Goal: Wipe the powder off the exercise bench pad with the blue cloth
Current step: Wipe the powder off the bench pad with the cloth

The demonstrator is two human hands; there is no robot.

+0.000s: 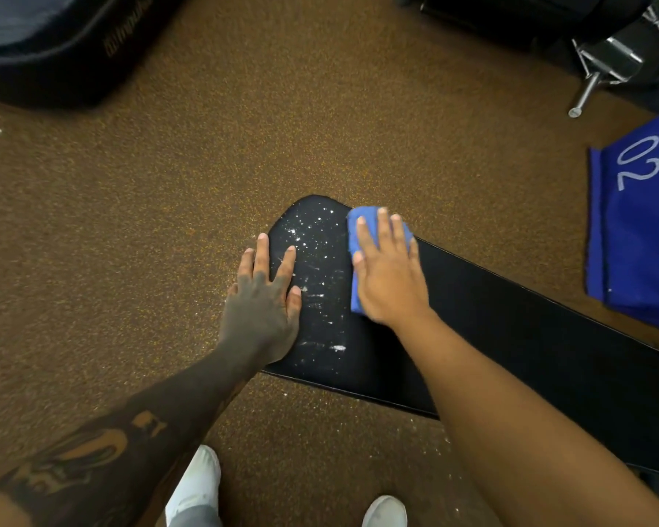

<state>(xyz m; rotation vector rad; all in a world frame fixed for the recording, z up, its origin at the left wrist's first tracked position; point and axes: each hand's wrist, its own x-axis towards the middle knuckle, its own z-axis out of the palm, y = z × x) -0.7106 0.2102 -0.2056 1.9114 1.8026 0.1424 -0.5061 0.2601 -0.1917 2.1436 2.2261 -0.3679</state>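
Note:
A black exercise bench pad (510,317) runs from the centre toward the lower right. White powder (316,256) speckles its rounded near-left end. My right hand (389,275) presses flat on a folded blue cloth (362,222), which lies on the pad just right of the powder. My left hand (263,298) rests flat on the pad's left edge, fingers spread, holding nothing and touching the powdered area.
Brown speckled floor (168,222) surrounds the bench, with some powder scattered on it below the pad. A blue box marked 02 (640,222) stands at the right. Dark equipment (54,43) sits top left, a metal frame (617,58) top right. My white shoes (195,484) are at the bottom.

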